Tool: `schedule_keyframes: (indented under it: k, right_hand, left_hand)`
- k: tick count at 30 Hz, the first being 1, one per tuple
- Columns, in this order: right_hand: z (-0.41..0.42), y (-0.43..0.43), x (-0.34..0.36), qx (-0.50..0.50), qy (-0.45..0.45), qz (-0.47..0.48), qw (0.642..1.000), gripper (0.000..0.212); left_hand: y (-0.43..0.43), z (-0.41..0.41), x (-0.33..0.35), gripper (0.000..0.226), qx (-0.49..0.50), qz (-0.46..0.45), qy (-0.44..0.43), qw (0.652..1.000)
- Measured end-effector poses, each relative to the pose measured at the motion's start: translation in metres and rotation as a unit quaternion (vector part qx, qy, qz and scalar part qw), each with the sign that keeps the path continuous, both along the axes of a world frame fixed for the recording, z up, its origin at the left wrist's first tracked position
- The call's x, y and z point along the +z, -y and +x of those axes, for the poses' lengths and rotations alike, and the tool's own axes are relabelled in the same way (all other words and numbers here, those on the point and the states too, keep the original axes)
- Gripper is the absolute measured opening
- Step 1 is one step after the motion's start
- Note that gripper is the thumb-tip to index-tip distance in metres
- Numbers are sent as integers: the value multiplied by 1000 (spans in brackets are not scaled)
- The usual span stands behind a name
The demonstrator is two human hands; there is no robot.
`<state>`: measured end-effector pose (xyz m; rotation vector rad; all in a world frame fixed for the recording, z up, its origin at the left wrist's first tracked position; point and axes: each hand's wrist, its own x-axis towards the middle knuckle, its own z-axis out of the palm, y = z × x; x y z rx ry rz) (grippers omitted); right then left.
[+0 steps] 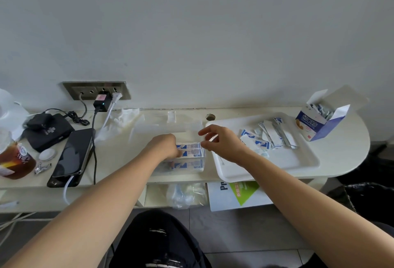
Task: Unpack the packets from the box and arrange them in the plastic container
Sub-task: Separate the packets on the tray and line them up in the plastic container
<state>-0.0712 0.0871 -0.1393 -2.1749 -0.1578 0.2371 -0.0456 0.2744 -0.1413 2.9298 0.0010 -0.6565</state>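
At the front edge of the cream bench (119,156), the left grip (167,146) clasps blue-and-white packets (191,150) inside the clear plastic container (199,169). The right grip (222,143) hovers alongside, fingers relaxed, empty. Farther right, the opened blue cardboard box (313,123) stands beyond a white tray (277,162).

Head-worn camera looks forward and down, close over the table (341,152).

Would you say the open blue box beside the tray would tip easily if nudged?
Probably: the box is thin card, so likely light. It stands tall with flaps open, so a nudge may tip it and spill its packets.
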Motion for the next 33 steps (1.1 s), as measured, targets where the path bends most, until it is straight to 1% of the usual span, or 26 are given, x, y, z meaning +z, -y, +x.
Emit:
schedule_keyframes:
  k: [2,3,6,7,8,10,12,14,16,18,20,22,24,26,28,30,31,33]
  right_hand:
    - [0,1,-2,4,-3,-2,1000,25]
    - [0,1,-2,5,-5,-2,1000,26]
    - [-1,1,-2,17,-16,7,1000,29]
    - [-2,2,-1,24,-20,11,999,29]
    - [-3,4,1,31,-22,17,999,30]
    - [-3,14,5,27,-16,33,999,28]
    - [-1,33,8,-6,-1,25,1000,25]
    - [3,56,7,-47,9,-15,999,22]
    - [4,81,0,-77,17,-62,995,18]
    - [1,100,-9,-85,12,-111,990,19]
    - [-6,116,-18,-70,-1,-163,984,28]
    - [-13,123,-26,-46,-4,-220,974,38]
    - [-14,129,-34,-27,19,-265,964,41]
    - [-14,131,-38,-18,39,-275,960,38]
    - [-12,136,-41,-15,44,-265,963,33]
    - [-10,141,-43,-14,40,-258,965,29]
    - [-9,143,-43,-15,36,-252,967,27]
    - [-8,149,-45,-26,17,-224,974,18]
  left_hand:
    - [2,-1,0,29,-13,38,11,999]
    - [2,-1,0,33,-14,43,8,999]
    - [2,1,0,37,3,11,-23,1000]
    - [2,0,0,36,11,1,-18,1000]
    - [1,-1,3,33,19,-10,3,1000]
    - [1,-2,11,22,26,-37,77,996]
    - [10,-4,22,16,23,-78,160,984]
    - [28,-4,31,17,6,-132,223,966]
    - [54,-8,36,16,-21,-189,247,950]
    - [79,-12,36,14,-58,-229,251,939]
    - [105,-17,32,11,-112,-247,244,931]
    - [122,-20,23,12,-158,-259,218,928]
    - [135,-19,9,18,-187,-240,187,934]
    - [143,-15,-8,26,-206,-184,167,946]
    - [148,-10,-22,34,-213,-120,160,957]
    - [149,-6,-33,37,-205,-73,155,963]
    - [149,-5,-37,37,-199,-58,152,967]
    - [149,-3,-41,34,-178,-58,145,971]
